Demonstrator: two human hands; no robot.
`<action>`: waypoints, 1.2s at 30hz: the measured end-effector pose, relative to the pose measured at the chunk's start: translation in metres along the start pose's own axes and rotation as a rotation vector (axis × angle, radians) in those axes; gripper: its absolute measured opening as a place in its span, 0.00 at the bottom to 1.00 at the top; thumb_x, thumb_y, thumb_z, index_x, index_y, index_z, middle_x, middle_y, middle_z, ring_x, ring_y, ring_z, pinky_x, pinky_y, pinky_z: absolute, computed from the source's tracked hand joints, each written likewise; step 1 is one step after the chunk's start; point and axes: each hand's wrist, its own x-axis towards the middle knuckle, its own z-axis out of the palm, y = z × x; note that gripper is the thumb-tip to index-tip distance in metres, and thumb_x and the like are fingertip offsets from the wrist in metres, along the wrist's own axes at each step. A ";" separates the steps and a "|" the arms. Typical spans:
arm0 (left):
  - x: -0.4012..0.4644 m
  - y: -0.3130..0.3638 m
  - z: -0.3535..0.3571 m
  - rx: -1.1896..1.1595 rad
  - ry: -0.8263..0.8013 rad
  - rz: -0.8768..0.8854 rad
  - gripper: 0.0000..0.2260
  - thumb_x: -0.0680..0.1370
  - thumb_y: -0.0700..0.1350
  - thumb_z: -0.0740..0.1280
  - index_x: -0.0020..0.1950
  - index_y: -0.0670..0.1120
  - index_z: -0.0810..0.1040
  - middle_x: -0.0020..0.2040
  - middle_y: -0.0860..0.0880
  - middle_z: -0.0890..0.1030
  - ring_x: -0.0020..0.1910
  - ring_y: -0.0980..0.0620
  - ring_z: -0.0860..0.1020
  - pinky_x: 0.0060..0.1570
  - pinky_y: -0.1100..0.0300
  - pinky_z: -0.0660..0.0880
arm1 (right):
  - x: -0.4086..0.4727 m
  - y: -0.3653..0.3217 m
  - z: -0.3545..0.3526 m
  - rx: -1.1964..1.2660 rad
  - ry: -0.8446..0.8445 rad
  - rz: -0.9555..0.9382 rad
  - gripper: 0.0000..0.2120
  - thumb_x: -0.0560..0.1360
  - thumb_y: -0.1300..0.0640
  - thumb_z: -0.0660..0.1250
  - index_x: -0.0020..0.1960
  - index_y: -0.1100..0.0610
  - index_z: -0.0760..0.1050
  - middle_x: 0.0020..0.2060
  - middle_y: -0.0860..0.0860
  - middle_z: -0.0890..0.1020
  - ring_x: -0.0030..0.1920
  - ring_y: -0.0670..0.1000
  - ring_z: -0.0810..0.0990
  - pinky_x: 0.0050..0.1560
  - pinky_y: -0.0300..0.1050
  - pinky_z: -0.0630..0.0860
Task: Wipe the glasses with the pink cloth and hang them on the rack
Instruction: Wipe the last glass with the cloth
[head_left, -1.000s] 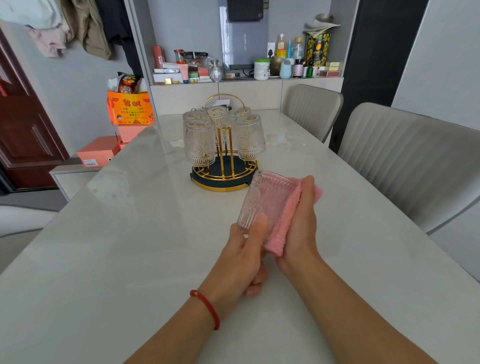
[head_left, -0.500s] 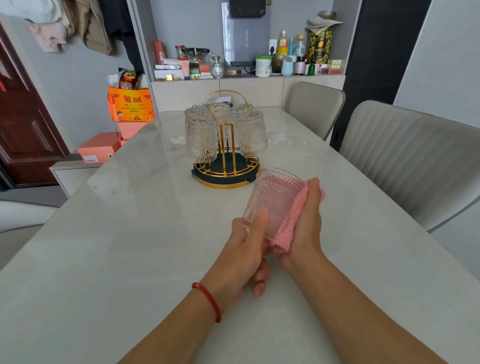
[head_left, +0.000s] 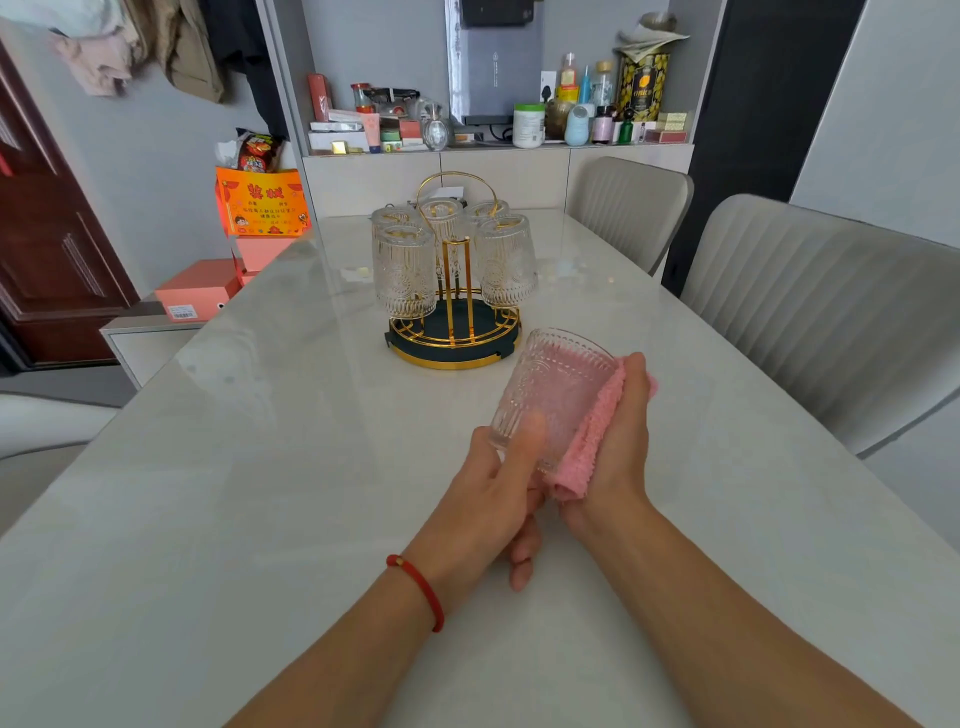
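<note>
A clear ribbed glass (head_left: 553, 387) is tilted away from me above the table, its mouth toward the rack. My left hand (head_left: 498, 483) grips its base, thumb on the near side. My right hand (head_left: 621, 431) presses the pink cloth (head_left: 587, 447) against the glass's right side. The gold wire rack (head_left: 454, 312) with a dark round base stands just beyond, with several glasses (head_left: 405, 270) hanging upside down on it.
The pale marble table (head_left: 234, 493) stretches around my hands. Two grey chairs (head_left: 810, 306) stand along its right edge. A cluttered cabinet shelf (head_left: 498, 140) sits behind the table; orange boxes (head_left: 200, 296) lie at the left.
Both hands with the glass and cloth have shifted slightly; the glass is turned a little in my left hand, and the cloth sits lower along its right side.
</note>
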 end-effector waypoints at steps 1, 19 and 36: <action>-0.001 -0.001 -0.002 -0.002 -0.005 0.011 0.26 0.79 0.70 0.56 0.47 0.45 0.64 0.32 0.49 0.67 0.22 0.52 0.65 0.21 0.61 0.66 | -0.001 0.000 0.000 0.001 -0.017 0.001 0.24 0.80 0.34 0.57 0.54 0.52 0.80 0.37 0.50 0.87 0.38 0.49 0.87 0.37 0.45 0.82; -0.009 0.005 -0.011 -0.090 -0.178 -0.192 0.32 0.79 0.73 0.47 0.33 0.46 0.59 0.25 0.50 0.58 0.18 0.54 0.59 0.18 0.67 0.57 | 0.001 0.000 -0.002 0.074 -0.062 0.110 0.26 0.78 0.32 0.59 0.59 0.53 0.79 0.38 0.52 0.87 0.37 0.52 0.87 0.36 0.47 0.82; -0.008 0.009 -0.013 -0.201 -0.283 -0.295 0.36 0.76 0.77 0.44 0.30 0.45 0.61 0.26 0.49 0.58 0.18 0.53 0.58 0.17 0.68 0.57 | 0.002 -0.001 0.000 0.042 -0.053 0.129 0.29 0.78 0.32 0.59 0.60 0.56 0.80 0.42 0.54 0.86 0.40 0.53 0.87 0.39 0.47 0.82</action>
